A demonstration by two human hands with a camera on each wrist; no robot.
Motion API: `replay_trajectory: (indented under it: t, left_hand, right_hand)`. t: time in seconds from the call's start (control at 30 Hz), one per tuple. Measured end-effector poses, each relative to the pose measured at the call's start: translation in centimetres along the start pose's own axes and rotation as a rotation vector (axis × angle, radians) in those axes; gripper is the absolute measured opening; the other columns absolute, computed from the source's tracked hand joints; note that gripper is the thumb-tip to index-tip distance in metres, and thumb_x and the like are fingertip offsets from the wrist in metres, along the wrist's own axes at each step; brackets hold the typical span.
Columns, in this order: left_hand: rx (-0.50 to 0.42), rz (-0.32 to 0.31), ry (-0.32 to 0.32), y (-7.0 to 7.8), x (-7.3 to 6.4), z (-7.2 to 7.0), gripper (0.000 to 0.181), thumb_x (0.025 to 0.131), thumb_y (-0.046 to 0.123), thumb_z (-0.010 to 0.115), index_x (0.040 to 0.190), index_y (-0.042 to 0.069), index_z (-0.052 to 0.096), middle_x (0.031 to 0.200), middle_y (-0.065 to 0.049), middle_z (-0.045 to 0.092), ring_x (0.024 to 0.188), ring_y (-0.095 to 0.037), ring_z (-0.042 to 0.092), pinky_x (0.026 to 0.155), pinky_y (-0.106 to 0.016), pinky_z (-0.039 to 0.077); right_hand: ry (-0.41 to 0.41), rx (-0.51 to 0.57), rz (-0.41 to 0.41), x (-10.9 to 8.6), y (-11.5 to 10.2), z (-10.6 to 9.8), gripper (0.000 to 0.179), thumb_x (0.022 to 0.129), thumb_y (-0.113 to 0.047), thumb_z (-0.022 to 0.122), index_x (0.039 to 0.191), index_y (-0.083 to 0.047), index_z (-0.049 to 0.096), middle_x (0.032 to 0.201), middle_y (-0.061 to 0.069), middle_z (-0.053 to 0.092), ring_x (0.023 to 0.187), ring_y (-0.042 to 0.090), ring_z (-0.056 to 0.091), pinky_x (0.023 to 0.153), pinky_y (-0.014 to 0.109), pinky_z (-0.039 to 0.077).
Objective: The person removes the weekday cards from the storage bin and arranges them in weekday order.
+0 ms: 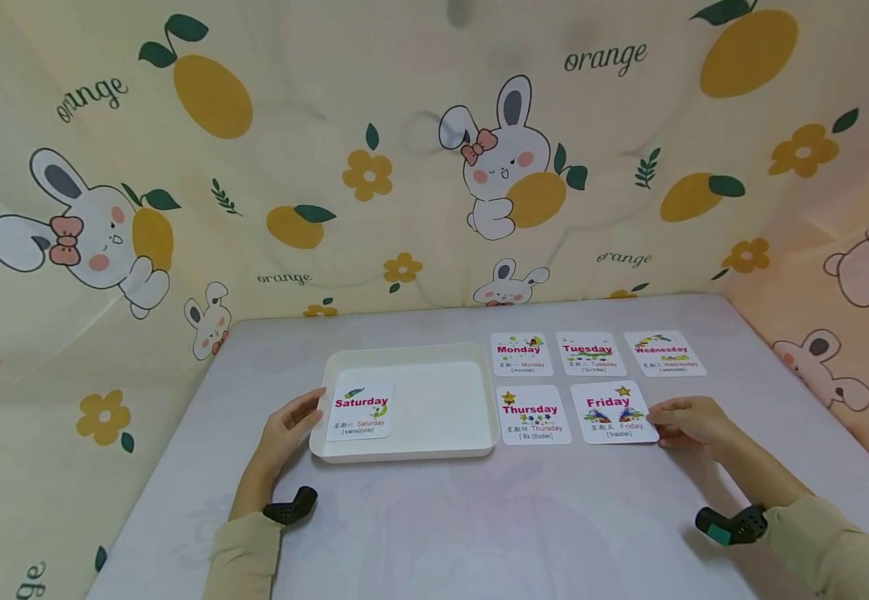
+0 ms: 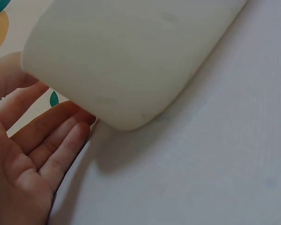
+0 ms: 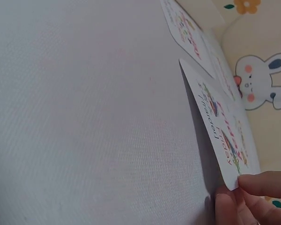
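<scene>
My left hand (image 1: pixel 289 429) holds the left edge of a white tray (image 1: pixel 419 455), its fingers against the outer wall in the left wrist view. Inside the tray, at its left end, lies the Saturday card (image 1: pixel 362 412). Between thumb and fingers, my right hand (image 1: pixel 692 422) pinches the lower right corner of the Friday card (image 1: pixel 614 414). That card's near edge is raised off the table, casting a shadow in the right wrist view. Left of it lies the Thursday card (image 1: pixel 534 415), flat beside the tray.
A back row holds the Monday card (image 1: pixel 521 356), the Tuesday card (image 1: pixel 591 355) and the Wednesday card (image 1: pixel 664 355). All rest on a pale table (image 1: pixel 479 533). A curtain (image 1: pixel 404 83) printed with rabbits and oranges rises behind and at both sides.
</scene>
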State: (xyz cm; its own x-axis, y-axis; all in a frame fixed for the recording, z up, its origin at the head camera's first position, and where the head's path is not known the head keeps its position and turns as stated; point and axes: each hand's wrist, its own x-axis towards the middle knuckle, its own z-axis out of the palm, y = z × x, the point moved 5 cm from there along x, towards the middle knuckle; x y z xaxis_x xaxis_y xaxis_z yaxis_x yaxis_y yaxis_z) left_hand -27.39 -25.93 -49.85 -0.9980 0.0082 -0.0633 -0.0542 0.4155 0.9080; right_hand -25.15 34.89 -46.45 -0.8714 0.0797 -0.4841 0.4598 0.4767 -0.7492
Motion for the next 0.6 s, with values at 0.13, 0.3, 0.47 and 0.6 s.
replay_trajectory:
  t: [0.13,0.3,0.47,0.6]
  left_hand:
    - [-0.002,-0.005,0.000,0.00,0.03,0.02,0.047,0.096,0.032,0.057,0.140,0.016,0.050,0.149,-0.004,0.049,0.131,-0.021,0.049,0.097,-0.005,0.038]
    - [0.005,-0.010,0.002,0.19,-0.08,0.00,0.047,0.096,0.032,0.057,0.140,0.017,0.050,0.149,-0.003,0.049,0.133,-0.022,0.048,0.106,-0.015,0.040]
    - [-0.008,-0.005,0.001,0.22,-0.09,0.04,0.047,0.096,0.032,0.057,0.140,0.016,0.050,0.149,-0.004,0.049,0.133,-0.022,0.048,0.097,-0.005,0.037]
    - [0.007,0.006,0.006,0.06,0.01,0.03,0.047,0.096,0.032,0.057,0.140,0.015,0.050,0.149,-0.006,0.049,0.133,-0.024,0.049,0.100,-0.008,0.039]
  right_hand:
    - [0.023,-0.029,-0.003,0.07,0.00,-0.10,0.034,0.093,-0.020,0.061,0.111,0.010,0.061,0.075,-0.005,0.066,0.068,0.010,0.060,0.063,0.022,0.056]
    - [0.026,-0.046,-0.010,0.00,-0.12,-0.16,0.032,0.093,-0.020,0.062,0.108,0.008,0.063,0.074,-0.005,0.065,0.066,0.010,0.059,0.062,0.021,0.055]
    - [0.043,-0.075,-0.024,0.00,-0.12,-0.20,0.032,0.092,-0.020,0.062,0.106,0.009,0.064,0.072,-0.005,0.065,0.064,0.010,0.059,0.060,0.021,0.054]
    - [0.055,-0.095,-0.038,0.00,-0.15,-0.31,0.032,0.093,-0.018,0.060,0.106,0.010,0.064,0.071,-0.006,0.066,0.065,0.009,0.060,0.060,0.021,0.054]
